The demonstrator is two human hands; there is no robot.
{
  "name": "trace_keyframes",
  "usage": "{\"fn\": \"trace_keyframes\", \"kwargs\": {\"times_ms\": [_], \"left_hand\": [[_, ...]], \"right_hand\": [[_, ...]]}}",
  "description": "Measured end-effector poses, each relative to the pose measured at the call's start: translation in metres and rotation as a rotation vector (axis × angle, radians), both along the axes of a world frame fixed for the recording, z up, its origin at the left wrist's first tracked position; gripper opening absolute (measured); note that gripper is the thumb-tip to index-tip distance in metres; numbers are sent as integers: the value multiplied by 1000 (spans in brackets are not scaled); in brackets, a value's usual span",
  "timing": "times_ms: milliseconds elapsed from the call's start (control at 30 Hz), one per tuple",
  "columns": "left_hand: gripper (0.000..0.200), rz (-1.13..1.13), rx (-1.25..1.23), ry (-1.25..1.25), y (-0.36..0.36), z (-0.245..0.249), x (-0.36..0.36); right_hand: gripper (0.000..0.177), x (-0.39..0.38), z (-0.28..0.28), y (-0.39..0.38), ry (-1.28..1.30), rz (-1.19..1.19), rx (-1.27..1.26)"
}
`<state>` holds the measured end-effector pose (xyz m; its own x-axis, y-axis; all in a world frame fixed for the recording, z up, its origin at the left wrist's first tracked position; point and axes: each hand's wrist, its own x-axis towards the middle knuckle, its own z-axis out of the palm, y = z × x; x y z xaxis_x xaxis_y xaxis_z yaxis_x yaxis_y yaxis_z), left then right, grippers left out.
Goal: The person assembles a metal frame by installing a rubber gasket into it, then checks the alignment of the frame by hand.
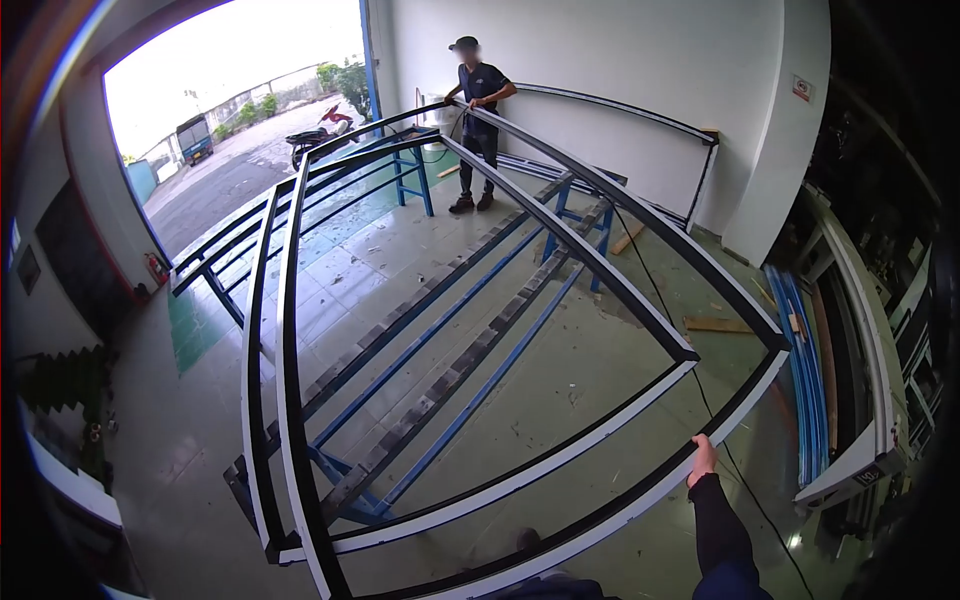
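Holding the near rail of the outer frame [640,492], our right hand [703,460] has its grip closed, fingers curled over the rail's white edge close to the right corner. Our left hand is out of view, so we cannot tell its grip.

The outer frame is long, black with a white edge, and lies flat at about waist level, stretching away from us. The inner frame [500,482], of the same make, sits just inside it. Under both we see blue trestles [440,330] standing on the pale tiled floor [600,370]. A black cable [745,482] trails across the floor beside our sleeve and runs away under the frames.

To our right a pale machine [870,400] carries a dark label [868,478], too small for us to read. Blue strips [805,370] lie along the floor between it and the frames, and wood offcuts [715,324] lie near the right rail.

At the far end a co-worker [478,110] stands with both hands on the frames. A red and white sign [802,88] hangs on the wall, its writing not legible. Beyond the open doorway a motorbike [320,130] and a truck [195,135] stand outside.
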<state>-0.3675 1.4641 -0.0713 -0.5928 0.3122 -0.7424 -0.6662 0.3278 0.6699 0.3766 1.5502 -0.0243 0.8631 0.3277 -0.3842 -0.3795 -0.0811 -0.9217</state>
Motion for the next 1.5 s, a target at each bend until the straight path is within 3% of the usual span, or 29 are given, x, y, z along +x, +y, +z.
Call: {"fn": "trace_keyframes", "kwargs": {"times_ms": [67,133,200,333,567,700,733,800,1000,1067,1167,1267,1333,1400,1500], "left_hand": [[33,-13,-13,92,-4,-30,-27],[39,-72,-161,194,-1,-23,-44],[40,-74,-130,228,2,-17,-60],[35,33,-44,296,7,-17,-90],[34,88,-120,291,7,-9,-131],[32,100,-79,319,-1,-34,-174],[30,102,-53,306,2,-22,-171],[38,58,-57,223,0,-23,-190],[35,-17,-62,218,-2,-15,-195],[32,-78,-86,227,-6,-36,-214],[29,-21,-45,254,-1,-6,-187],[39,-57,-3,227,-4,-32,-206],[48,-42,33,258,-4,-23,-194],[50,-66,-45,341,-5,-28,-198],[49,-14,-4,305,0,5,-169]], "right_hand": [[27,-16,3,2,-2,-10,3],[25,-29,1,1,45,53,50],[21,-65,22,5,86,92,85],[16,-92,1,6,84,116,86],[26,-141,-36,2,215,155,45],[33,-160,-65,-10,278,164,-46],[24,-165,-67,-12,290,180,-44],[25,-176,-66,-16,297,221,-47],[27,-191,-79,-20,288,215,-78],[29,-196,-70,-19,274,192,-111],[33,-198,-67,-21,259,240,-83],[46,-196,-79,-26,129,209,-180],[50,-206,-63,-25,51,138,-203],[53,-209,-61,-26,90,116,-197],[55,-208,-64,-23,89,180,-141]]}}
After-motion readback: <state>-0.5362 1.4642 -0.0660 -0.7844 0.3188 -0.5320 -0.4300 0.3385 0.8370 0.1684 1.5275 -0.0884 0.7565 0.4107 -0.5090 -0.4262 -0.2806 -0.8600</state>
